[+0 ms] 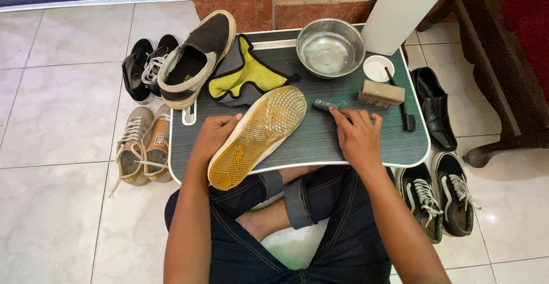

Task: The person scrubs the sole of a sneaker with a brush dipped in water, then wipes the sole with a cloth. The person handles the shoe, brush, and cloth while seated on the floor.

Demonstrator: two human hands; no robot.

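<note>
Shoe [257,135] lies sole-up across the front of the lap tray [366,141], yellowish rubber sole facing the camera, heel end hanging over the tray's near edge, toe pointing up-right toward the tray's middle. Left hand [214,135] is curled round the shoe's left side, fingers wrapped on the edge of the sole, holding it steady. Right hand [357,132] sits just right of the toe, w/ fingers pinched on a small dark brush [325,106] whose bristle end pokes out near the toe; hand mostly closed on it.

Behind: yellow-and-grey cloth [246,75], the matching shoe [194,58] upright at the tray's left corner, metal bowl [330,47], small white lid [378,68], wooden brush [381,94], white jug [400,10]. Other pairs stand on the tile floor [51,147] both sides.
</note>
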